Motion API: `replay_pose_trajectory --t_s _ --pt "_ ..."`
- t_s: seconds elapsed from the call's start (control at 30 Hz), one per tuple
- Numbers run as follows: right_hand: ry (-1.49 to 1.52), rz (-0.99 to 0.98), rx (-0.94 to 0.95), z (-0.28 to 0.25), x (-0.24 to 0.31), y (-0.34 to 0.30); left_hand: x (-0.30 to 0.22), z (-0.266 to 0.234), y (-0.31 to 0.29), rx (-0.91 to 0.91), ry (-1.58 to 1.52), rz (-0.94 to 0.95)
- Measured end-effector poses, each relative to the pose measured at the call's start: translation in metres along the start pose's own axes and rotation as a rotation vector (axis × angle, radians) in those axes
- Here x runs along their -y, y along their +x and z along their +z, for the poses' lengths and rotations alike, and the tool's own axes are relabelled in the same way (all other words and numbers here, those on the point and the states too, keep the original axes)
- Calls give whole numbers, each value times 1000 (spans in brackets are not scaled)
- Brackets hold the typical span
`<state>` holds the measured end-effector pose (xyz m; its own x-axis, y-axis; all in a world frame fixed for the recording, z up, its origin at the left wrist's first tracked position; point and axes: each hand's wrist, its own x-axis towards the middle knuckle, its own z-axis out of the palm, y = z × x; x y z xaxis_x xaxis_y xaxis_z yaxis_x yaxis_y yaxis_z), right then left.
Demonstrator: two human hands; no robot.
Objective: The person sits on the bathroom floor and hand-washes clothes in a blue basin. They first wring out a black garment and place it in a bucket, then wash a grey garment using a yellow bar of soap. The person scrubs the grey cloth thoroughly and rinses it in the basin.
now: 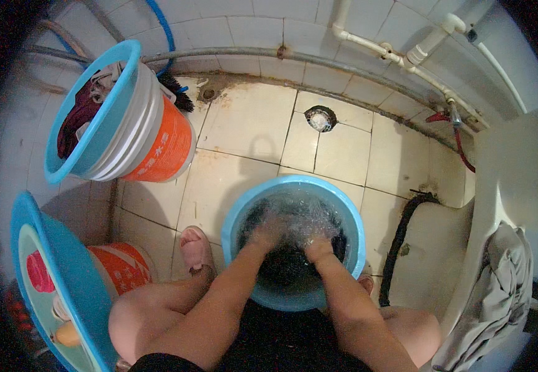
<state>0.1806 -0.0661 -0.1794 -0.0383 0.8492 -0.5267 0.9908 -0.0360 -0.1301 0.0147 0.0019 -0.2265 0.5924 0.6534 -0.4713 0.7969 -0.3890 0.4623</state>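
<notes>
A round light-blue basin stands on the tiled floor between my legs. Dark water or dark cloth fills it; which of these lies beneath the surface is hard to make out. My left hand and my right hand are both down in the basin, side by side a little apart. Splashing water hides and blurs the fingers of both. Whether either one grips anything under the splash does not show.
At the far left a blue basin of clothes tops a white-and-orange bucket. Nearer left, another blue basin holds small items, by an orange bucket. A floor drain, black hose and grey cloth lie to the right.
</notes>
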Motion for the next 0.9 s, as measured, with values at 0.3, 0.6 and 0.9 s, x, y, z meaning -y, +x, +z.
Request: replay_pose_trajectory --t_s 0.3,0.6,0.9 --pt "1554 293 -336 -13 -24 -7 -63 -93 -26 -329 -274 -236" --pt "1458 433 -362 -16 -60 12 -139 -203 -80 -487 -994 -25" --pt "1030 -379 -306 -187 -15 -106 -221 -273 -179 -430 -1233 345"
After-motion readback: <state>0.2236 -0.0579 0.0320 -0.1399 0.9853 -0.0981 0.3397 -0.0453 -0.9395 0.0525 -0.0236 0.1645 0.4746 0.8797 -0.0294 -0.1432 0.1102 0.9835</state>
